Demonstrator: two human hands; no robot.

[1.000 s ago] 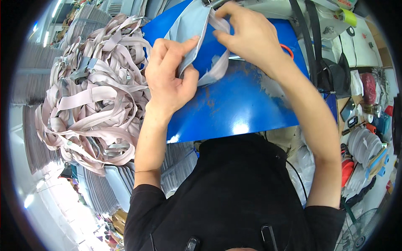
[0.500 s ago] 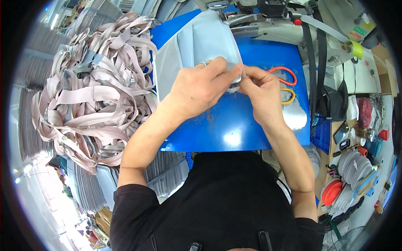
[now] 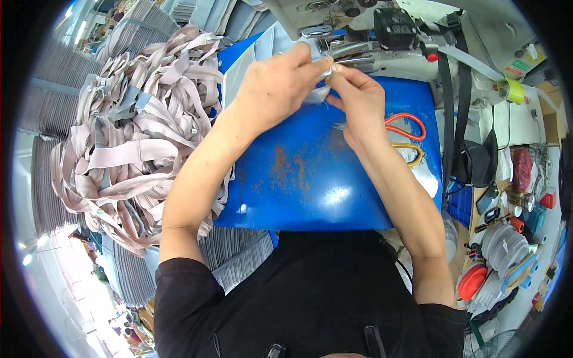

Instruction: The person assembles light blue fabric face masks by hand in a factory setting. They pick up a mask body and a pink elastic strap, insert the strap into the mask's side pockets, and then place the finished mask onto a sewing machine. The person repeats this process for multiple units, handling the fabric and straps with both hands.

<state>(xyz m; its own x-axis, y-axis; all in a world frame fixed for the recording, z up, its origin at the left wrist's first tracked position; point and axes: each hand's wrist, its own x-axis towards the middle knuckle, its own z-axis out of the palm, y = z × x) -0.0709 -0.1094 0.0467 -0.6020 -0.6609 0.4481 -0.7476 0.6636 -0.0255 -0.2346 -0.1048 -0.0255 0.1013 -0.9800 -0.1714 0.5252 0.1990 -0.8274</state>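
At the far side of the blue work surface [image 3: 280, 191], a light grey-blue fabric piece [image 3: 236, 74] lies mostly behind my left hand [image 3: 277, 86]. The fingers of that hand are closed on the fabric near its right edge. My right hand [image 3: 361, 98] pinches the same edge, its fingertips almost meeting the left ones. A loose, pale corner of cloth hangs just below the fingertips. Beyond both hands stands a sewing machine [image 3: 358, 56], its metal foot area close to the pinched edge. What exactly sits between the fingertips is too small to make out.
Scissors [image 3: 412, 128] with one red and one yellow handle lie right of my right hand. A tangled heap of pinkish straps [image 3: 134, 155] fills the left side. Stacks of grey folded fabric [image 3: 236, 253] stand around it. Spools and small tools [image 3: 504, 238] crowd the right.
Both hands have moved away from me toward the sewing machine, taking the fabric with them. More of the blue surface shows in front. The whole view has shifted slightly.
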